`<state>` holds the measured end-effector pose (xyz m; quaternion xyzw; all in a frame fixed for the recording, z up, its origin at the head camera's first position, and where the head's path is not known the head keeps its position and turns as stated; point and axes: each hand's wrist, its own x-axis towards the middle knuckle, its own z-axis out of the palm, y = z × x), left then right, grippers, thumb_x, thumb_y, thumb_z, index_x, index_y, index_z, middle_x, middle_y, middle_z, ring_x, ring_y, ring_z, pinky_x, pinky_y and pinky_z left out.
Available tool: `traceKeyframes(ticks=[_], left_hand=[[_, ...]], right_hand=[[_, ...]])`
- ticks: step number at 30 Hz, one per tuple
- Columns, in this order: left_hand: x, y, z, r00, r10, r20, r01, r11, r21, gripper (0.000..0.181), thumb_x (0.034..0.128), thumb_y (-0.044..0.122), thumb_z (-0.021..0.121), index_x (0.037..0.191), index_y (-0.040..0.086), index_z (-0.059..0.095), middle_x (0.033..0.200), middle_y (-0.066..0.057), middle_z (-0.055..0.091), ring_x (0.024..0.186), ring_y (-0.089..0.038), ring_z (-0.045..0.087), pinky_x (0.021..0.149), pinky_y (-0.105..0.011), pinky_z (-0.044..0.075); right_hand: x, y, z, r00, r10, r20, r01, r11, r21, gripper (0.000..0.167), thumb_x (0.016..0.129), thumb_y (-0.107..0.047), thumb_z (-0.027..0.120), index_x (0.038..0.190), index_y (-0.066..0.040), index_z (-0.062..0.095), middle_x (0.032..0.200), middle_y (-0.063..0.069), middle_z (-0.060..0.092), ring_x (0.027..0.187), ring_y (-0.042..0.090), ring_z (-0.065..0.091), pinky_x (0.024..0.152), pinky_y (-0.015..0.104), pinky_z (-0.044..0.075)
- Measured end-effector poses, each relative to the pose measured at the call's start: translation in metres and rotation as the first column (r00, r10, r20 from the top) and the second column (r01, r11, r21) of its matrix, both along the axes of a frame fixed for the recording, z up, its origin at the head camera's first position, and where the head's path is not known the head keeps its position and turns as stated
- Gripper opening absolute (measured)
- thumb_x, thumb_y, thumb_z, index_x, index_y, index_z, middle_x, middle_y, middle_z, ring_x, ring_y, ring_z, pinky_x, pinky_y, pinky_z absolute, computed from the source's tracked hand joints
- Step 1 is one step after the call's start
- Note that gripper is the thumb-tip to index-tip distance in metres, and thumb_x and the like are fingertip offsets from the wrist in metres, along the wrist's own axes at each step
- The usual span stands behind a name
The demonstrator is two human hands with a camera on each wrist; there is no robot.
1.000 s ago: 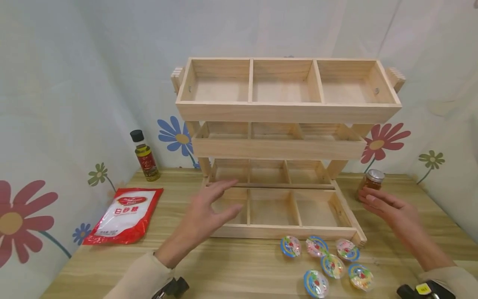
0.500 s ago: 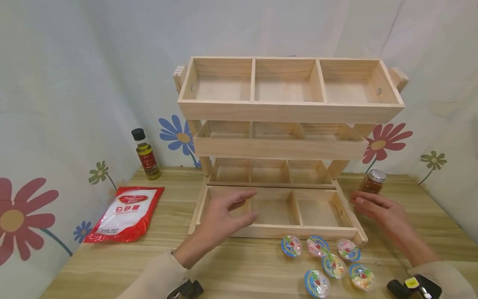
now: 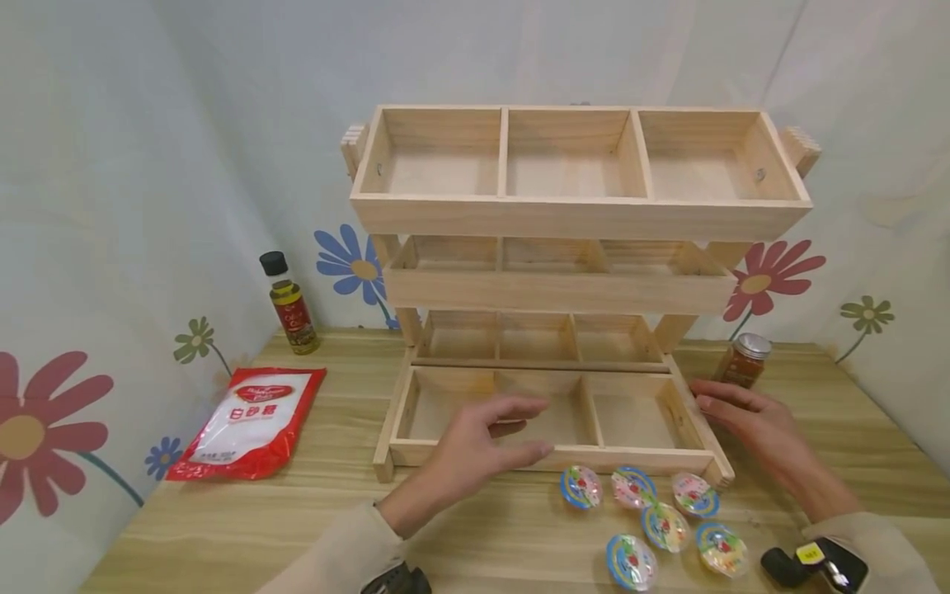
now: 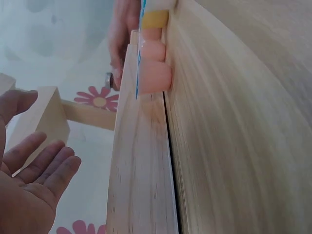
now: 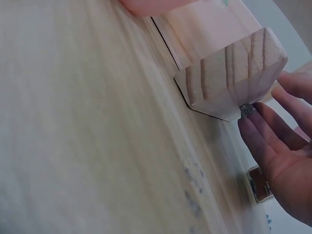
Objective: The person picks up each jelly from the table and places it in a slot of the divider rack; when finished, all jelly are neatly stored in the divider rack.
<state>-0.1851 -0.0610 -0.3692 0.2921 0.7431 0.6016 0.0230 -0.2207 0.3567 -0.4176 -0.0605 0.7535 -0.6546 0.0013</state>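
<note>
Immediately alongside right fingers (image 3: 726, 393), wooden rack (image 3: 579, 218), multi-tiered.

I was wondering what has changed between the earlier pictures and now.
The left hand has moved right, across the front of the wooden rack. The right hand has moved left, from in front of the spice jar to the rack's right side. Whether it touches the rack is unclear. The jar, jelly cups, bag and oil bottle stayed put.
</note>
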Motion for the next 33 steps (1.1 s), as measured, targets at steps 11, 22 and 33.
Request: traceKeyframes(ticks=[11,22,33], left_hand=[[-0.001,0.014,-0.009,0.994,-0.052,0.092,0.051,0.999,0.013,0.042,0.0913,0.008,0.085,0.13,0.002,0.072,0.133,-0.009,0.071,0.127,-0.026,0.066,0.107,-0.034,0.052],[-0.003,0.028,-0.018,0.983,-0.112,0.146,0.11,0.994,0.019,0.043,0.0896,0.004,0.085,0.13,-0.002,0.072,0.133,-0.015,0.07,0.128,-0.034,0.065,0.104,-0.031,0.053],[0.005,0.035,-0.024,0.976,-0.128,0.174,0.138,0.989,-0.046,0.04,0.0885,0.003,0.086,0.127,0.001,0.074,0.129,-0.01,0.073,0.117,-0.019,0.07,0.101,-0.031,0.055]], right_hand=[[-0.002,0.002,0.001,0.998,-0.023,0.065,0.012,0.988,0.155,0.047,0.106,-0.029,0.069,0.147,-0.006,0.063,0.126,-0.024,0.063,0.115,-0.011,0.057,0.093,0.012,0.048],[-0.003,0.004,-0.004,0.998,-0.02,0.057,0.011,0.988,0.151,0.045,0.106,-0.027,0.069,0.145,-0.006,0.065,0.123,-0.025,0.065,0.113,-0.009,0.058,0.092,0.013,0.049],[0.0,0.004,-0.008,0.998,0.013,0.064,-0.013,1.0,-0.006,0.033,0.107,-0.016,0.067,0.139,-0.012,0.071,0.122,-0.021,0.07,0.112,-0.004,0.064,0.09,0.018,0.054]])
